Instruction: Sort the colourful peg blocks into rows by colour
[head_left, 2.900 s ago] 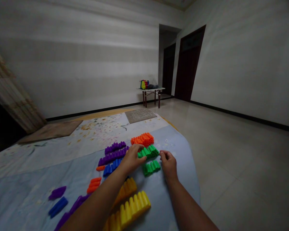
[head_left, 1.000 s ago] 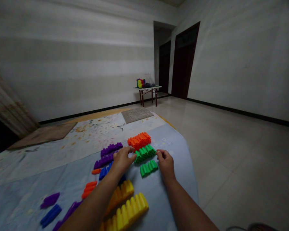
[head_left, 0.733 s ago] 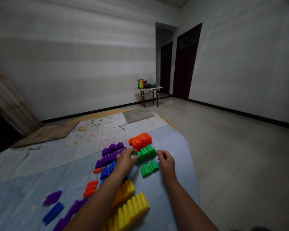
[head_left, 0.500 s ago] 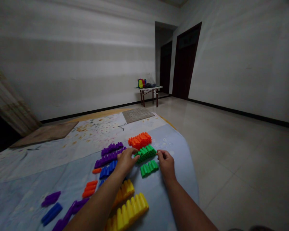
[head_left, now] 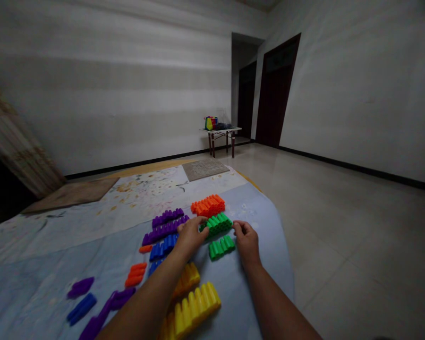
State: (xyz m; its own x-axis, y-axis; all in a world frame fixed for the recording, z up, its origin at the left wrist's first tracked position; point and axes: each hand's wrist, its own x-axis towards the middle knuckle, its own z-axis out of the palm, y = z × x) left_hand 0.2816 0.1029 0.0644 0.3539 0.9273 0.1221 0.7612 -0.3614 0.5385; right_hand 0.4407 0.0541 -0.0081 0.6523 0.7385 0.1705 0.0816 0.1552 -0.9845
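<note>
A stacked block of green plastic tubes (head_left: 219, 224) lies between my two hands on the cloth. My left hand (head_left: 191, 236) is at its left end, thumb and forefinger apart and curved round that end. At the right end is my right hand (head_left: 246, 237), its thumb and fingertips pinched together close against the stack; whether anything is in the pinch is hidden. Nearer me sits a shorter row of green tubes (head_left: 222, 248). Just behind the green stack stands a stack of orange tubes (head_left: 208, 206).
Left of my hands are purple rows (head_left: 165, 230) and blue rows (head_left: 164, 247), partly behind my arm. Yellow rows (head_left: 196, 307) lie nearer me. Loose orange (head_left: 136, 275), purple (head_left: 80, 287) and blue pieces (head_left: 81, 309) lie left. The table's rounded edge (head_left: 285, 236) is at right.
The view has shifted slightly, so everything sits a little further right. Both hands stay at the ends of the green stack, with almost no movement of the fingers.
</note>
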